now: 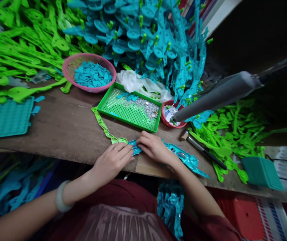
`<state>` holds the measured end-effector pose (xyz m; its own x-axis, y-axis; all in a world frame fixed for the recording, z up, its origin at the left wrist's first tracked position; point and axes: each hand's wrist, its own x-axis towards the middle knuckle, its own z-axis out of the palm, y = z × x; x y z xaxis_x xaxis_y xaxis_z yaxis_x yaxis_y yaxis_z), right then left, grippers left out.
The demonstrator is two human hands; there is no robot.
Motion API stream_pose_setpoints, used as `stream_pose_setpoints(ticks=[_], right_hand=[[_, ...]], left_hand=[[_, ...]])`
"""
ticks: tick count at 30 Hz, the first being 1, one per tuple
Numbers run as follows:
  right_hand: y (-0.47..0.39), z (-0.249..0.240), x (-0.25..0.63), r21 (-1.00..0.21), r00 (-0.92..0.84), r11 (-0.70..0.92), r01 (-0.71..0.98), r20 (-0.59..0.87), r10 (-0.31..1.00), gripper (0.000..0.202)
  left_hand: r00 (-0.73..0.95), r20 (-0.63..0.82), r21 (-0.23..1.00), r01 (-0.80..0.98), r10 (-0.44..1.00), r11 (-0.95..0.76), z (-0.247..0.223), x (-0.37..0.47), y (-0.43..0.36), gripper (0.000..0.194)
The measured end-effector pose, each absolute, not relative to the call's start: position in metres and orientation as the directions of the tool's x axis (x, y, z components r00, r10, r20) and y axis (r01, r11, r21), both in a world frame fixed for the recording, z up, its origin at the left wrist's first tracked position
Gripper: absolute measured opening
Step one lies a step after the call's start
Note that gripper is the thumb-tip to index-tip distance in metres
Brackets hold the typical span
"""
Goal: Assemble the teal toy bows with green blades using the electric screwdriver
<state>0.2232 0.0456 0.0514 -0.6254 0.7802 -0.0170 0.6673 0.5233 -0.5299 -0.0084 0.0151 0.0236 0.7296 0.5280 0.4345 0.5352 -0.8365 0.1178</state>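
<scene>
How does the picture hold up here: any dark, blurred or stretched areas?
In the head view, the upper right is almost black; the left hand and right hand are lit well enough to make out; the small silvery pieces in the green tray blur together; the outer edges look stretched.

Glossy plastic blue part [189, 160], matt wooden tabletop [58, 134], shiny metal hammer shaft [195, 142], plastic green tray [127, 120].

Strip [102, 124] before tray's [127, 121] left end, seemingly fasteners [150, 107] inside tray, basket [93, 89] behind left, tub [169, 123] right, hammer [205, 150] farther right
</scene>
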Motion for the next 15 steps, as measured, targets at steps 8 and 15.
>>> stream_pose_setpoints(ticks=[8,15], right_hand=[[0.039,0.051,0.219,-0.288,-0.671,0.644,0.708,0.01,0.742,0.021],[0.025,0.063,0.259,-0.498,-0.597,0.522,0.693,0.01,0.802,0.021]], left_hand=[[0.733,0.303,0.14,0.597,0.609,-0.79,0.038,0.003,0.019,0.021],[0.742,0.243,0.08,0.626,0.624,-0.776,0.045,0.018,0.028,0.025]])
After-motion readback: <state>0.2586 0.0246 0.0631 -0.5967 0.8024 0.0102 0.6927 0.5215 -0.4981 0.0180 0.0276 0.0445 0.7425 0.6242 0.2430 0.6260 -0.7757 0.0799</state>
